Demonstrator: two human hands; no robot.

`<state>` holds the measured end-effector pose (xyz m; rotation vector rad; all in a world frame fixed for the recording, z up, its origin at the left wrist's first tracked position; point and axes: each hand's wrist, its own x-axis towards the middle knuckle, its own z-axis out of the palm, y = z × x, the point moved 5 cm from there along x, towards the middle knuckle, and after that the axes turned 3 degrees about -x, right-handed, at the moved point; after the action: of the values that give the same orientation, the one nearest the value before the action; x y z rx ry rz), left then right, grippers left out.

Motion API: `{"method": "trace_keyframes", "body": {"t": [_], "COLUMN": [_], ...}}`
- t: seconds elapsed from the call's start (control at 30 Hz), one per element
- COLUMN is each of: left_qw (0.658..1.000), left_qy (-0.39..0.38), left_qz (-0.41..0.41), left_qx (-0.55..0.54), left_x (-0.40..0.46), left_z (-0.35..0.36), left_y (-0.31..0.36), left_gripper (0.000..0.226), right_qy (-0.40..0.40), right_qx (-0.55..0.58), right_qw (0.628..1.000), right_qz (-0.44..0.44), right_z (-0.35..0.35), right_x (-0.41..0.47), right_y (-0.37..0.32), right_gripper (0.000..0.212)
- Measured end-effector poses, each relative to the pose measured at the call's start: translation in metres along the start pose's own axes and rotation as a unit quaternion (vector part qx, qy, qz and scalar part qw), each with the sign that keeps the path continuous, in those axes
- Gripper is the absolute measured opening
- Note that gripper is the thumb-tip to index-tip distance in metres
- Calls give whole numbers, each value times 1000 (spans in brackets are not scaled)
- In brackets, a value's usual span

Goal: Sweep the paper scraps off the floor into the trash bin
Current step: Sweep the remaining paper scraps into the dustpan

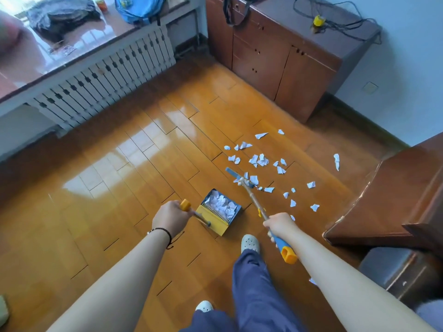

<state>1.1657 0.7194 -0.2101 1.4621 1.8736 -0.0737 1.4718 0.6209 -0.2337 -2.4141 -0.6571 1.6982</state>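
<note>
My left hand (171, 218) grips the yellow-tipped handle of a blue and yellow dustpan (219, 210), which stands on the wooden floor and holds several white paper scraps. My right hand (280, 225) grips the broom's handle (254, 200) near its blue and yellow end. The broom's blue head (239, 177) rests on the floor beyond the dustpan, among the scraps. Several white paper scraps (260, 160) lie scattered on the floor to the right and past the broom head. One long scrap (336, 161) lies apart, further right. No trash bin is in view.
A brown cabinet (282, 58) stands at the back, a dark wooden piece of furniture (388, 202) on the right. A white radiator cover (107, 77) runs under the window ledge at left. My feet in white clogs (250, 243) stand just behind the dustpan.
</note>
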Motion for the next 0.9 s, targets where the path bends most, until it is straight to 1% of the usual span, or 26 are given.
{"method": "trace_keyframes", "body": {"t": [0.17, 0.23, 0.33, 0.43, 0.53, 0.63, 0.7, 0.77, 0.9], "left_qw": [998, 997, 995, 992, 991, 991, 991, 991, 990], "left_qy": [1, -2, -9, -15, -14, -18, -19, -18, -19], "left_qz": [3, 7, 6, 2, -1, -4, -4, -3, 0], "left_qx": [57, 75, 104, 126, 134, 135, 135, 135, 137], "left_x": [47, 62, 78, 88, 93, 99, 103, 105, 105], "left_z": [5, 9, 14, 21, 23, 23, 22, 20, 19], "left_y": [63, 89, 120, 136, 150, 157, 162, 162, 160], "left_gripper": [34, 33, 25, 24, 23, 23, 23, 23, 23], "right_qy": [41, 40, 24, -13, -53, -84, -97, -109, -121], "right_qx": [36, 48, 62, 68, 32, -18, -56, -68, -122], "right_qw": [997, 996, 992, 990, 992, 993, 991, 989, 984], "right_qz": [48, 67, 103, 123, 109, 85, 75, 70, 49], "right_z": [-84, -107, -114, -90, -68, -72, -89, -108, -144], "right_x": [47, 73, 106, 123, 123, 114, 106, 100, 90], "right_y": [-18, -26, -36, -45, -50, -54, -59, -62, -67], "right_gripper": [15, 16, 17, 20, 23, 23, 21, 18, 24]}}
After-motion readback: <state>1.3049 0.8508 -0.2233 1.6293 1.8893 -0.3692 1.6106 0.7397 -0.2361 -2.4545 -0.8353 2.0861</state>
